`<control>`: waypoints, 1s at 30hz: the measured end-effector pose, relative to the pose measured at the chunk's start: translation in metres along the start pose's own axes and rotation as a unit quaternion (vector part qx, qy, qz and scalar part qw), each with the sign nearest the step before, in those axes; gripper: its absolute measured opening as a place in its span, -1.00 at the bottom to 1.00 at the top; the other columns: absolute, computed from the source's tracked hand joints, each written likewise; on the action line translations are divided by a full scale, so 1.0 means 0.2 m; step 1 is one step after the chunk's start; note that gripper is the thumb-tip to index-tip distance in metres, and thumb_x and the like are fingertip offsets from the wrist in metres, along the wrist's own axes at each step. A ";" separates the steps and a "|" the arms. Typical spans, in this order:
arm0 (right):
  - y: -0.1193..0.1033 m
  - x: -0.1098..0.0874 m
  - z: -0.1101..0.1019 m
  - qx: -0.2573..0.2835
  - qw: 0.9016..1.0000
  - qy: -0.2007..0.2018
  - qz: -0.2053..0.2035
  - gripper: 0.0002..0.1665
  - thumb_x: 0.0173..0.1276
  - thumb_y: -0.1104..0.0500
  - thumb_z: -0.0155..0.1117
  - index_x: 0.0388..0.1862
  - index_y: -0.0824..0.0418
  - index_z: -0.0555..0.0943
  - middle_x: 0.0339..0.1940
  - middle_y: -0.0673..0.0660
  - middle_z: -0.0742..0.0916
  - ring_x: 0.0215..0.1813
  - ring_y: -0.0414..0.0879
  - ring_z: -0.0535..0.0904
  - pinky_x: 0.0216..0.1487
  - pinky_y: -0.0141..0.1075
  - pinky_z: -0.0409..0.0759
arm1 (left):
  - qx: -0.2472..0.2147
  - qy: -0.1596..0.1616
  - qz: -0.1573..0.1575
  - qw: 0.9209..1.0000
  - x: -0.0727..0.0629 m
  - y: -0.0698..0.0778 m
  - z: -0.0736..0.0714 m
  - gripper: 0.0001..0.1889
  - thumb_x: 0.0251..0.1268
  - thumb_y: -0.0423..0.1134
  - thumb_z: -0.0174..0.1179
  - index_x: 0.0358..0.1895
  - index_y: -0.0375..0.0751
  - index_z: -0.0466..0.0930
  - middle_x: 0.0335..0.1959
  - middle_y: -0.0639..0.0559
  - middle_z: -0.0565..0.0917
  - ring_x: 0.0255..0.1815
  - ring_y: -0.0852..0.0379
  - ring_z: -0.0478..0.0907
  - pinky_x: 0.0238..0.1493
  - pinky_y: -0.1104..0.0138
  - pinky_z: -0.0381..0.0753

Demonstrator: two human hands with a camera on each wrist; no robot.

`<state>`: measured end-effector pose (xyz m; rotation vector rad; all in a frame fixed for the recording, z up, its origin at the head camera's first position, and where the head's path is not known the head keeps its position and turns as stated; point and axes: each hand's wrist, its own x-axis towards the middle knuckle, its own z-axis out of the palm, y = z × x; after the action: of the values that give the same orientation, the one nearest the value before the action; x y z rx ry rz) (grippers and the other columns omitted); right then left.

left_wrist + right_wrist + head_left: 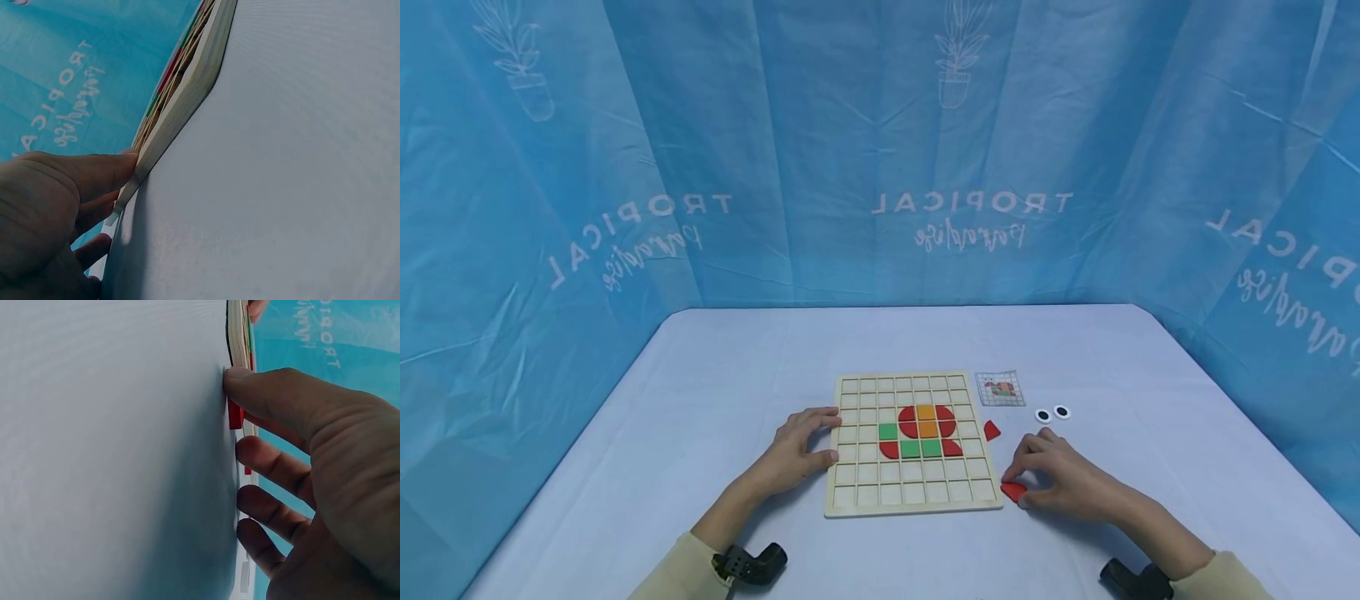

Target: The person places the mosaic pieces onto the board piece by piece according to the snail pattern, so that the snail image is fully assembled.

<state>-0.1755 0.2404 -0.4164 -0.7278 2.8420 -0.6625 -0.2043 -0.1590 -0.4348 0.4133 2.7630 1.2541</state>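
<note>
A wooden grid board (868,496) lies on the table with red, green and orange pieces set in its middle squares. My left hand (797,450) rests at the board's left edge, thumb and fingertips touching the rim; the left wrist view shows the thumb (106,174) straight against it. Beside the board's lower right corner, my right hand (1060,479) pinches a red piece with a curved edge (1013,492) between thumb and index finger. In the right wrist view this red piece (235,417) shows edge-on, low over the tabletop, its far part hidden by the thumb.
Another red quarter-round piece (992,430) lies right of the board. Further back is a small pattern card (1000,389) with a coloured figure on a grid. Two round eye pieces, a left one (1042,416) and a right one (1062,412), lie beyond my right hand. Blue curtains surround the white table.
</note>
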 end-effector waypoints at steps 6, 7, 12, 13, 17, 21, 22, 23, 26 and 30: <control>0.00 0.02 0.00 -0.002 1.000 0.009 -0.001 -0.74 0.01 -0.04 0.48 -0.30 -0.32 0.64 -0.23 -0.32 0.57 -0.04 -0.25 0.32 -0.10 -0.35 0.46 | 0.000 0.000 0.000 1.000 0.00 0.00 0.00 -0.51 0.12 -0.20 0.31 0.16 -0.11 0.48 0.38 0.04 0.35 0.48 -0.09 0.07 0.42 -0.15 -0.04; -0.01 0.03 0.00 -0.003 1.000 0.013 -0.004 -0.73 0.01 -0.05 0.48 -0.29 -0.32 0.64 -0.23 -0.33 0.57 -0.04 -0.26 0.32 -0.10 -0.36 0.47 | 0.000 0.001 0.001 1.000 -0.01 0.00 0.00 -0.51 0.12 -0.20 0.31 0.16 -0.11 0.48 0.38 0.04 0.35 0.47 -0.09 0.07 0.42 -0.15 -0.04; -0.06 0.08 -0.02 -0.006 0.999 0.038 -0.034 -0.72 0.02 -0.04 0.48 -0.25 -0.27 0.65 -0.22 -0.32 0.59 -0.03 -0.27 0.35 -0.09 -0.33 0.51 | -0.003 0.002 0.005 1.000 0.00 0.00 0.00 -0.52 0.12 -0.19 0.31 0.15 -0.12 0.49 0.37 0.03 0.36 0.46 -0.11 0.09 0.41 -0.17 -0.03; -0.07 0.09 -0.02 -0.009 0.998 0.044 -0.038 -0.72 0.02 -0.04 0.48 -0.24 -0.27 0.65 -0.22 -0.31 0.59 -0.02 -0.26 0.35 -0.07 -0.31 0.52 | -0.004 0.002 0.005 1.000 0.00 0.00 0.00 -0.52 0.12 -0.19 0.31 0.15 -0.12 0.49 0.36 0.03 0.36 0.46 -0.11 0.09 0.41 -0.17 -0.03; -0.13 0.14 -0.01 -0.011 0.996 0.084 -0.040 -0.73 0.04 -0.01 0.48 -0.24 -0.22 0.67 -0.21 -0.26 0.61 0.02 -0.21 0.39 0.00 -0.18 0.55 | -0.002 0.002 0.005 1.000 0.00 0.01 -0.01 -0.52 0.12 -0.18 0.31 0.15 -0.11 0.49 0.37 0.03 0.36 0.46 -0.11 0.08 0.40 -0.18 -0.01; -0.20 0.23 0.01 0.024 0.991 0.125 -0.028 -0.74 0.06 0.06 0.47 -0.22 -0.12 0.68 -0.14 -0.13 0.65 0.22 0.03 0.41 0.22 0.11 0.43 | -0.001 0.003 0.005 1.000 0.00 0.01 -0.01 -0.51 0.12 -0.19 0.31 0.16 -0.12 0.48 0.37 0.03 0.36 0.46 -0.10 0.08 0.41 -0.17 -0.02; -0.22 0.26 0.02 0.034 0.990 0.134 -0.023 -0.74 0.06 0.06 0.46 -0.22 -0.10 0.68 -0.12 -0.11 0.66 0.24 0.05 0.41 0.23 0.14 0.42 | -0.002 0.004 0.007 1.000 0.00 0.01 -0.01 -0.51 0.12 -0.20 0.31 0.16 -0.12 0.48 0.37 0.02 0.36 0.46 -0.11 0.08 0.41 -0.17 -0.02; -0.24 0.29 0.03 0.043 0.989 0.142 -0.017 -0.74 0.07 0.07 0.46 -0.21 -0.08 0.68 -0.11 -0.09 0.66 0.26 0.07 0.40 0.27 0.18 0.37 | -0.003 0.003 0.008 1.000 0.00 0.01 -0.01 -0.51 0.12 -0.19 0.31 0.16 -0.13 0.48 0.37 0.02 0.36 0.46 -0.11 0.08 0.41 -0.17 -0.03; -0.31 0.40 0.07 0.071 0.986 0.153 -0.003 -0.74 0.08 0.06 0.45 -0.19 -0.06 0.69 -0.11 -0.09 0.65 0.12 -0.05 0.42 0.15 0.02 0.49 | -0.003 0.002 0.007 1.000 0.00 0.01 -0.01 -0.51 0.12 -0.19 0.31 0.16 -0.13 0.48 0.37 0.03 0.36 0.47 -0.11 0.08 0.41 -0.16 -0.02; -0.39 0.54 0.12 0.100 0.983 0.154 -0.004 -0.75 0.11 0.07 0.43 -0.19 -0.01 0.70 -0.20 -0.09 0.65 -0.07 -0.16 0.37 -0.14 -0.24 0.48 | -0.006 0.000 0.008 1.000 0.00 0.00 -0.01 -0.50 0.12 -0.20 0.31 0.17 -0.14 0.48 0.38 0.03 0.35 0.47 -0.10 0.08 0.41 -0.15 -0.02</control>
<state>-0.2308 0.1176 -0.4048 -0.6533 2.9794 -1.1352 -0.2038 -0.1596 -0.4338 0.4344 2.7556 1.2736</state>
